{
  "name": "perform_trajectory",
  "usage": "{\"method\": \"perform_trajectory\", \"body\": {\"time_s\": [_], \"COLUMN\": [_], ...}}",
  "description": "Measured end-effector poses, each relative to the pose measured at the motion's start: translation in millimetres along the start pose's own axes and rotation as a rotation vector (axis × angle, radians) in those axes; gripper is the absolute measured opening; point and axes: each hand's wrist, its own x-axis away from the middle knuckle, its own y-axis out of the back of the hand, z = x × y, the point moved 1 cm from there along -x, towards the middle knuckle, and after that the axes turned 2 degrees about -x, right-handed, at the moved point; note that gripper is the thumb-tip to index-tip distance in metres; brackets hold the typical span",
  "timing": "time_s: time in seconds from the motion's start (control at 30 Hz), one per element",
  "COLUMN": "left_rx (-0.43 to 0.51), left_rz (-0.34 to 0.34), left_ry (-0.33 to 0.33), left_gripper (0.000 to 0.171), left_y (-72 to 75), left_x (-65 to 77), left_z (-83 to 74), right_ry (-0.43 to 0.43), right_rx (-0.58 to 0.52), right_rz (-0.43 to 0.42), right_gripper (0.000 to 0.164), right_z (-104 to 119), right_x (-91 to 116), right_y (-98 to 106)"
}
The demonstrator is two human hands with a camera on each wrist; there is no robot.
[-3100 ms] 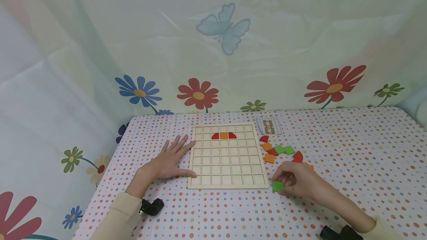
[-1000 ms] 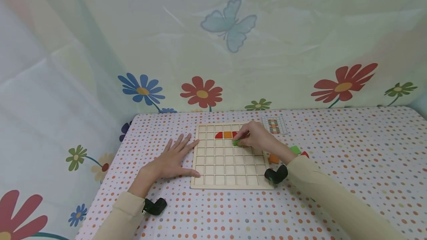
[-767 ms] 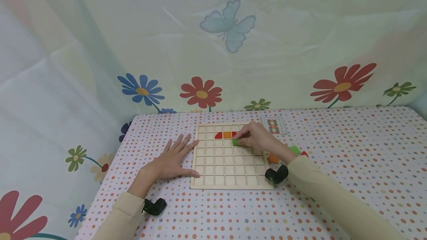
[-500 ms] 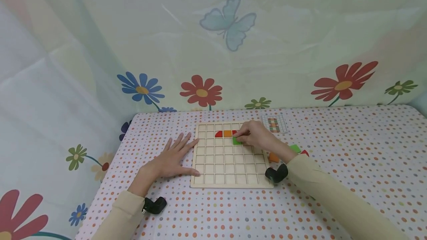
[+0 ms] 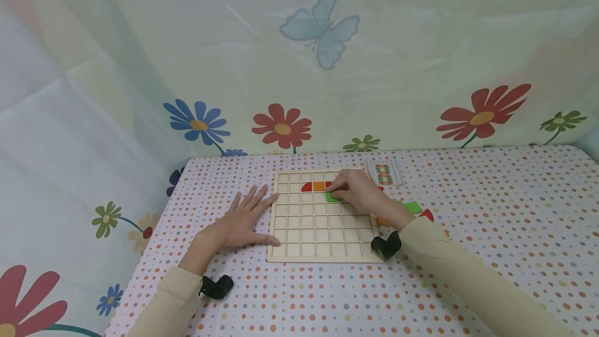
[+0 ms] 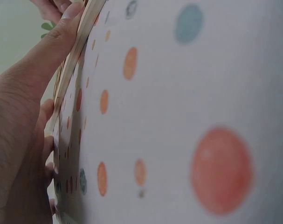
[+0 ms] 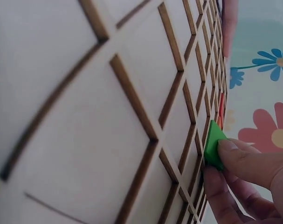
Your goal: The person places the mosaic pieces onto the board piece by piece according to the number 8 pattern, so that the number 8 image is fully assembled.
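A wooden grid board (image 5: 299,249) lies on the table. My left hand (image 5: 236,226) rests spread beside it, thumb and index fingertip at its left edge; the left wrist view shows the thumb (image 6: 48,53) along the rim. Over the board's upper right part, my right hand (image 5: 359,190) pinches a green square tile (image 5: 333,198) at a cell just below a red piece (image 5: 329,184). In the right wrist view the thumb presses the face of this green tile (image 7: 212,144). An orange square (image 5: 319,186) and a curved red piece (image 5: 307,187) sit to the left in that row.
Right of the board are loose tiles, partly hidden by the right forearm: a green one (image 5: 414,207), a red one (image 5: 427,215) and an orange one (image 5: 383,221). A pattern card (image 5: 390,173) lies behind them. A flowered curtain (image 5: 398,66) hangs behind the dotted table.
My right hand has carried the green tile from beside the board's lower right corner to the upper grid. Over the last second the tile has tipped flatter. My left hand has stayed put.
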Motion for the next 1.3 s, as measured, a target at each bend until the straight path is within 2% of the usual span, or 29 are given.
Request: {"method": "perform_trajectory", "body": {"time_s": [0.1, 0.33, 0.47, 0.57, 0.77, 0.9, 1.1, 1.3], "left_rx": [0.001, 0.011, 0.006, -0.001, 0.008, 0.003, 0.012, 0.019], "left_rz": [-0.002, -0.003, -0.004, -0.005, -0.008, -0.014, -0.029, -0.028], "left_ry": [-0.01, -0.011, -0.01, -0.006, -0.015, -0.016, -0.022, -0.033], "left_gripper": [0.111, 0.11, 0.11, 0.11, 0.109, 0.109, 0.109, 0.11], "left_y": [0.0, 1.3, 1.4, 2.1, 2.1, 1.4, 0.2, -0.2], "left_x": [-1.0, 1.1, 2.8, 3.8, 3.3, 3.3, 3.1, 2.6], "left_z": [-0.6, -1.6, -1.5, -1.6, -1.5, -0.7, 0.6, 0.5], "right_ry": [-0.002, 0.092, 0.088, 0.098, 0.122, 0.116, -0.003, -0.073], "right_rx": [0.022, 0.049, 0.052, 0.068, 0.08, 0.091, 0.077, 0.113], "right_rz": [0.001, -0.007, 0.006, 0.007, -0.029, -0.005, 0.136, 0.295], "right_gripper": [0.014, 0.015, 0.017, 0.021, 0.017, 0.013, 0.013, 0.025], "right_z": [0, 3, 6, 11, 19, 15, -8, -41], "right_x": [1, 3, 5, 14, 52, 80, 122, 158], "right_y": [0, -5, -4, 0, 19, 38, 66, 76]}}
